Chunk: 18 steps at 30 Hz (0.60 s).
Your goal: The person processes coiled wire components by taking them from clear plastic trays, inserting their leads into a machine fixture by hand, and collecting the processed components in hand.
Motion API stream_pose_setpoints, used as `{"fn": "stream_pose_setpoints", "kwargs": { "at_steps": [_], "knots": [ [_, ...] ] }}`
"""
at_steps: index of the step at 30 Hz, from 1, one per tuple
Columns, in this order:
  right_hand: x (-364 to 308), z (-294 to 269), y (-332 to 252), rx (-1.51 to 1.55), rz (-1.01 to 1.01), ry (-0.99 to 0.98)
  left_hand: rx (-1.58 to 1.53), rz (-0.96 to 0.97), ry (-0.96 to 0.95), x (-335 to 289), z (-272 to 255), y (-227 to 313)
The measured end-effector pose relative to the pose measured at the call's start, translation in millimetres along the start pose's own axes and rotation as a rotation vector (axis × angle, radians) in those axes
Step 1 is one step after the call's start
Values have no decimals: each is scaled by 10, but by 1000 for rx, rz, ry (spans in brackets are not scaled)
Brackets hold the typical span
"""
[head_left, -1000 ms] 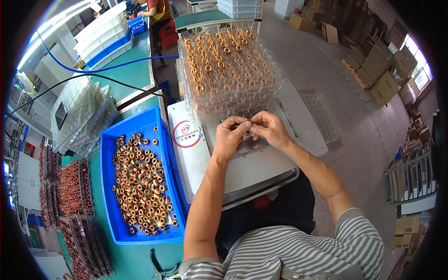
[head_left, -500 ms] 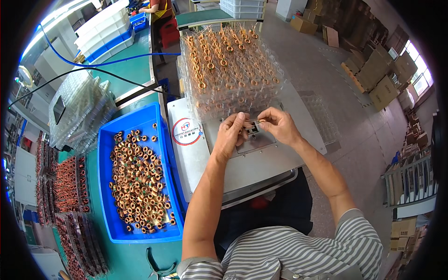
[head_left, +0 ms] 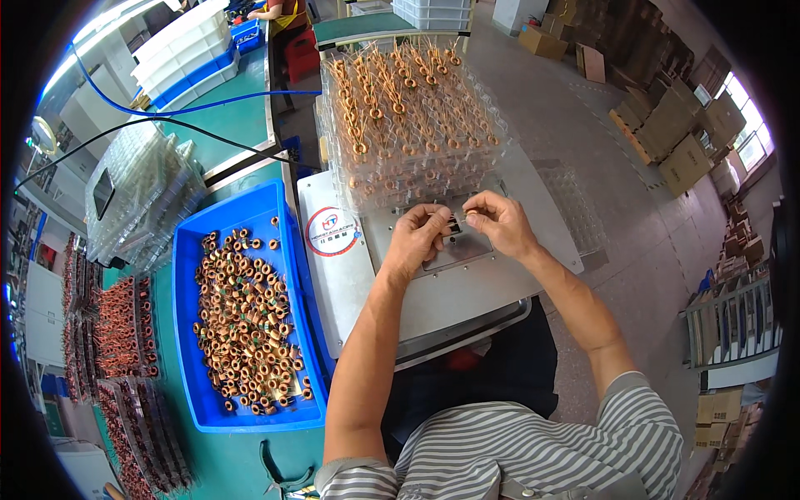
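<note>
Your two hands met over the pale metal machine top (head_left: pixel 346 287), just in front of a stack of clear plastic trays (head_left: pixel 360 198). The fingers of your right hand (head_left: pixel 504 229) pinched a small copper-coloured coil (head_left: pixel 472 212) at their tips, above and beside a dark opening (head_left: pixel 453 231) in the machine top. Your left hand (head_left: pixel 417 240) sat just across from it, thumb and fingers drawn close together; you could not tell from this view whether they gripped anything. Wire-legged rings (head_left: pixel 397 108) stood in rows on the topmost clear tray. To your left, a blue bin (head_left: pixel 188 358) on the green desk (head_left: pixel 229 462) held a heap of loose coils (head_left: pixel 250 333). Pliers (head_left: pixel 283 477) lay near its lower edge, and red-wired parts (head_left: pixel 125 329) filled trays farther left.
</note>
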State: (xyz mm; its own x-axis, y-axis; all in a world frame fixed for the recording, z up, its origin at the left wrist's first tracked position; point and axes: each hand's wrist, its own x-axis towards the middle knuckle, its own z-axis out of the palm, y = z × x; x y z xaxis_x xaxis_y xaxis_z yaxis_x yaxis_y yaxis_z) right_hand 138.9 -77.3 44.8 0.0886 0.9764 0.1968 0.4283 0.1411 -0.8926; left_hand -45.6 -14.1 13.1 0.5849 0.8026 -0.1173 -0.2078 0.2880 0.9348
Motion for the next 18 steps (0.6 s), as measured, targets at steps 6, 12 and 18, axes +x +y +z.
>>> {"fn": "stream_pose_setpoints", "kwargs": {
  "at_steps": [6, 12, 18],
  "knots": [
    [142, -105, -127, -324, -56, -80, -21, 72, 208, 55, -83, -56],
    [282, -104, -83, -502, -214, -176, -27, 104, 248, 89, -121, -113],
    [386, -72, -49, -564, -308, -254, -53, 96, 238, 100, -144, -121]
  ]
}}
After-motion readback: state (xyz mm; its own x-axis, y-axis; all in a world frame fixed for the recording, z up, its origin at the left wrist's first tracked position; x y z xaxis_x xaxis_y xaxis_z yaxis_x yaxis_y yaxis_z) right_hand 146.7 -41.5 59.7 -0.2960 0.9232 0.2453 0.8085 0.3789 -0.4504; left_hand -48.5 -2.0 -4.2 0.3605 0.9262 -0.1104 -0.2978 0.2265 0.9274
